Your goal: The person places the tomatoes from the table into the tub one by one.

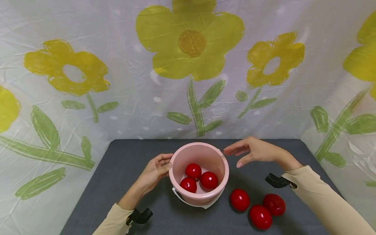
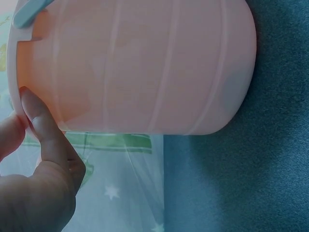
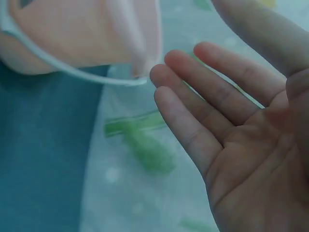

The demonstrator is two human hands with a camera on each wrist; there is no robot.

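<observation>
A pink bucket [image 1: 199,152] stands upright on the dark cloth in the head view, three glossy red balls [image 1: 209,181] lying in its bottom. Its white handle [image 1: 207,206] hangs down on the near side. At the bucket's left rim, my left hand [image 1: 154,169] pinches the edge between thumb and fingers; the left wrist view shows this hand [image 2: 50,166] at the rim too. My right hand [image 1: 255,150] hovers just right of the rim, holding nothing. In the right wrist view its fingers [image 3: 186,123] are extended, slightly apart from the bucket [image 3: 77,34].
Three more red balls [image 1: 260,217] lie on the dark grey cloth [image 1: 141,147], right of the bucket and below the right forearm. A pale curtain [image 1: 132,107] with yellow flowers hangs behind and along both sides. Each wrist wears a black mount [image 1: 276,180].
</observation>
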